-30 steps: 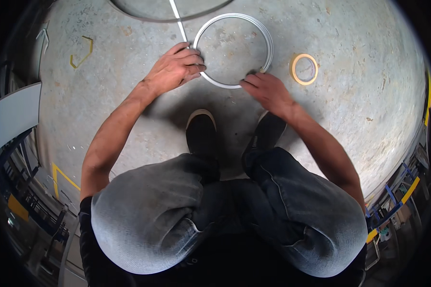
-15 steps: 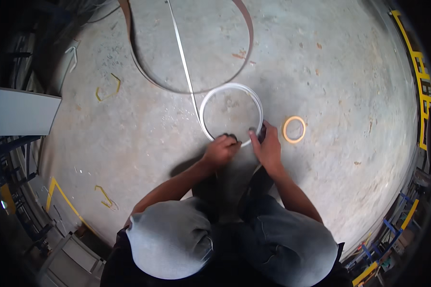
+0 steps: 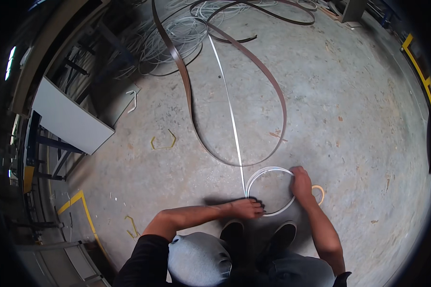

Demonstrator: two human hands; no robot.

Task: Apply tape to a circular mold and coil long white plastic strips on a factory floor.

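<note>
A coil of white edging strip [image 3: 271, 168] is held in a ring just above or on the concrete floor, in front of my shoes. My left hand [image 3: 246, 209] is closed around its lower left side. At the upper right of the ring, my right hand [image 3: 301, 185] wraps its fingers over the strip. From the coil's left side a long white tail [image 3: 235, 129] runs away across the floor to a tangled heap. Just right of my right wrist lies a yellow tape roll [image 3: 322, 193], partly covered by the arm.
A brown band [image 3: 282, 103] loops over the floor, crossing the white tail. Far left lies a heap of pale tangled strips [image 3: 177, 43]. Thin yellow strip pieces [image 3: 164, 147] lie at left, near a white panel [image 3: 72, 119] on a blue frame. A yellow rail [image 3: 419, 71] stands far right.
The view has tilted farther ahead, bringing the tangled heap into sight. My right hand has slid up the ring's right side, and the hands are farther apart.
</note>
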